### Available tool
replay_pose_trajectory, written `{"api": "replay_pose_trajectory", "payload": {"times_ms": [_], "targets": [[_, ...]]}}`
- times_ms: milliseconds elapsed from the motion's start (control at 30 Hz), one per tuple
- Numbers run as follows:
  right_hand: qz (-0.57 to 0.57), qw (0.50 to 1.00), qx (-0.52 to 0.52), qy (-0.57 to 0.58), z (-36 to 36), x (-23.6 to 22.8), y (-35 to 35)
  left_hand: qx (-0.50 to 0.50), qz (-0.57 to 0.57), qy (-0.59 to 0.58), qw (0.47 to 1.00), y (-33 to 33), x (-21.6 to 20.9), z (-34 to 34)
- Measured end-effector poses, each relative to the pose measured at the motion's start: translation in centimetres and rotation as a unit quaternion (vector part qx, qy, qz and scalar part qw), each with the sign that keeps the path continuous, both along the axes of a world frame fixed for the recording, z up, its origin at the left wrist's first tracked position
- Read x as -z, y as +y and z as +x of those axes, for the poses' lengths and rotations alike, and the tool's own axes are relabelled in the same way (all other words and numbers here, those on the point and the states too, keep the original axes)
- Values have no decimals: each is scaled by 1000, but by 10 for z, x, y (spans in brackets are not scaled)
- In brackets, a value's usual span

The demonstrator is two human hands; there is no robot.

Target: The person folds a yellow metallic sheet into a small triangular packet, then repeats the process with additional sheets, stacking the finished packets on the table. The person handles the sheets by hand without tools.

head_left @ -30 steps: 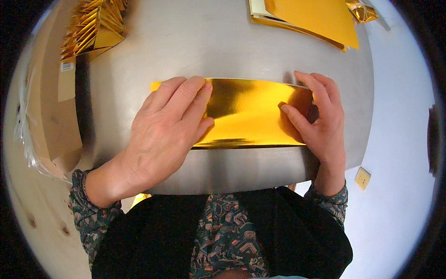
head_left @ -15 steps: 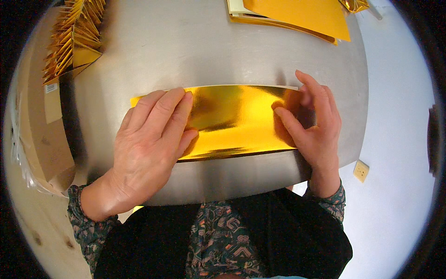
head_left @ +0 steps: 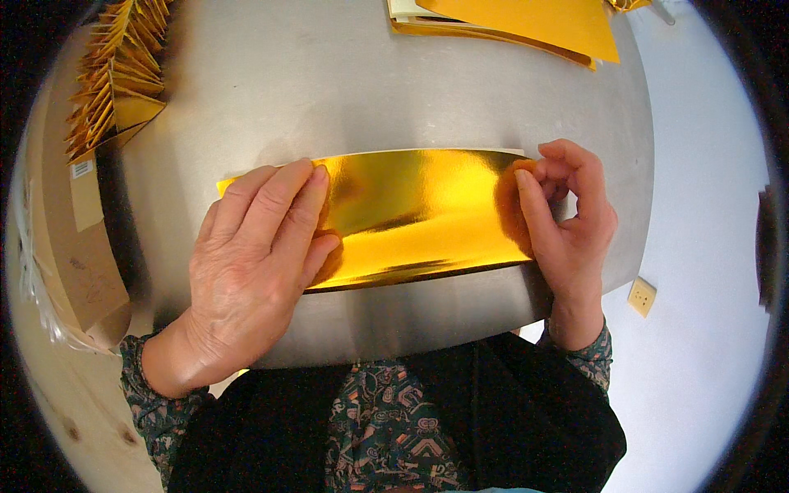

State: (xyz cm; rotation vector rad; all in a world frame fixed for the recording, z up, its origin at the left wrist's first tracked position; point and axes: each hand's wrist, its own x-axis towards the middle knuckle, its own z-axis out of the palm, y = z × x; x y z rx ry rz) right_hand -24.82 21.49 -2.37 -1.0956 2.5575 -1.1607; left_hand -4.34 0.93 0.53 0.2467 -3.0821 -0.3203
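Observation:
A folded sheet of shiny gold foil paper [head_left: 411, 209] lies crosswise in front of me, a pale edge showing along its far side. My left hand [head_left: 251, 251] rests on its left end, the fingers flat and pointing away from me, the thumb a little apart. At the far right corner, my right hand [head_left: 571, 214] pinches the foil paper between thumb and curled fingers. The fingertips under that corner are partly hidden.
The foil lies on a grey metal tabletop [head_left: 271, 99]. At the far right is a stack of orange-gold sheets [head_left: 518, 29]. On the left, folded gold paper pieces [head_left: 123, 74] stand in a row above a cardboard box [head_left: 86, 246]. A wall socket [head_left: 642, 297] is at the right.
My right thumb and fingers have closed on the far right corner of the foil paper, where they were apart before. My left hand still lies flat on the left end.

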Motion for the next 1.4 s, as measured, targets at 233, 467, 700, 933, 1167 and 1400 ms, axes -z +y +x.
{"api": "replay_pose_trajectory", "payload": {"times_ms": [233, 467, 700, 933, 1167, 1400], "targets": [[28, 999, 4, -24, 0, -5, -5, 4, -9, 3, 1000, -1, -2, 0], [32, 999, 6, -27, -2, -6, -5, 4, -8, 4, 1000, 0, -2, -1], [38, 999, -1, -27, -4, -6, -2, 2, -6, 5, 1000, 2, -2, 0], [31, 999, -25, 8, -9, -2, -1, 2, -15, 5, 1000, 3, -4, -3], [40, 999, -27, -14, -9, -4, 1, 7, -12, 9, 1000, 1, -2, 0], [11, 998, -63, -24, -16, -6, 14, 27, -35, 62, 997, 14, 0, -1]]}}
